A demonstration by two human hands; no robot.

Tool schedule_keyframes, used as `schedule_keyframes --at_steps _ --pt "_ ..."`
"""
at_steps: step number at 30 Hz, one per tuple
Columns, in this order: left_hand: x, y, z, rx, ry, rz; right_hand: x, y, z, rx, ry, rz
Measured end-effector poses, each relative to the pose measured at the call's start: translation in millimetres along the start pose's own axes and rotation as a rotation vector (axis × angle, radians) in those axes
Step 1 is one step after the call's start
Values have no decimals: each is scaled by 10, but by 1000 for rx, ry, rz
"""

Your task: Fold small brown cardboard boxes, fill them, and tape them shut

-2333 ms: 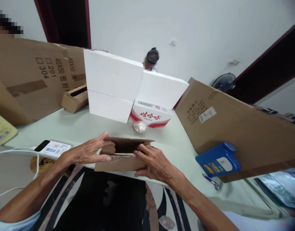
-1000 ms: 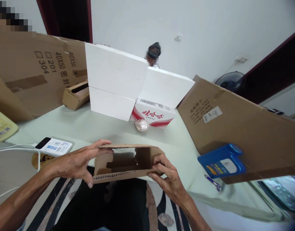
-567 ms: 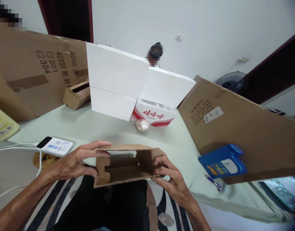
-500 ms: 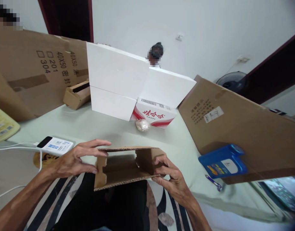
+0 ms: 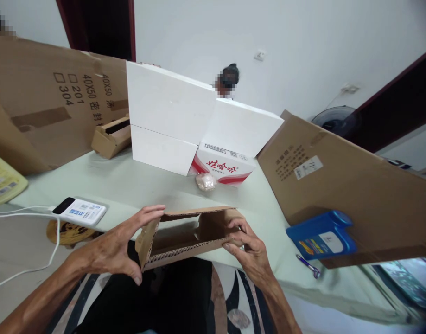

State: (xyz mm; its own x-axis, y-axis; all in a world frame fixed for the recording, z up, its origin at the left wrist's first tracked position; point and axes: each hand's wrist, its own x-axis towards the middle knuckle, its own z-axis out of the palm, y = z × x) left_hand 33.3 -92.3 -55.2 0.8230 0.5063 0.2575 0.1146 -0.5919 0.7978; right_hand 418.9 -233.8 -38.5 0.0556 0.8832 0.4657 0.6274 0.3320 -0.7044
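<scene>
A small brown cardboard box (image 5: 188, 253), its open side facing up, is held just above my lap at the table's near edge. My left hand (image 5: 110, 246) spans the box's left end, fingers stretched along the far corner and thumb at the near lower corner. At the right end my right hand (image 5: 247, 248) grips the cardboard, fingers curled over the wall and thumb on the near edge. The left end panel stands raised at a slant. Beyond the box lies a ball of clear tape or plastic wrap (image 5: 206, 182) on the table.
White boxes (image 5: 171, 102) and a red-and-white carton (image 5: 223, 164) stand at the back. Large cardboard sheets flank both sides. A white power bank (image 5: 82, 211) with a cable lies left; a blue bottle (image 5: 322, 235) and a small purple-handled tool (image 5: 308, 266) lie right. Another person's head shows behind.
The left end panel of the cardboard box has swung up from inside the opening. My left thumb has moved down to the near corner, and the box has shifted slightly right.
</scene>
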Motion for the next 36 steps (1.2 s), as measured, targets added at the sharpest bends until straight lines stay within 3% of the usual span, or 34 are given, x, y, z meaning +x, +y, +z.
schedule_keyframes --at_steps 6,10,13,16,20,25,29,31,33,36 --pt "0 -87 135 104 68 -59 -58 11 127 -75 121 -22" --pt "-36 -349 155 -43 128 -155 -95 170 270 20 285 4" --pt "10 -467 144 -205 164 -313 -79 395 347 95 296 97" --pt "155 -429 101 -352 182 -383 -21 637 362 140 218 229" --pt "363 -342 16 -378 297 -360 67 817 288 274 61 411" --pt "527 -340 -45 -433 445 -348 16 730 166 516 -153 536" --pt "706 -358 -18 -438 531 -344 -127 604 66 523 -266 531" --pt "800 -416 22 -383 597 -316 -198 588 -60 433 -171 529" --pt "851 -525 79 -292 632 -281 -266 609 -271 252 46 533" --pt "801 -771 205 -115 581 -288 -352 689 -703 14 376 535"
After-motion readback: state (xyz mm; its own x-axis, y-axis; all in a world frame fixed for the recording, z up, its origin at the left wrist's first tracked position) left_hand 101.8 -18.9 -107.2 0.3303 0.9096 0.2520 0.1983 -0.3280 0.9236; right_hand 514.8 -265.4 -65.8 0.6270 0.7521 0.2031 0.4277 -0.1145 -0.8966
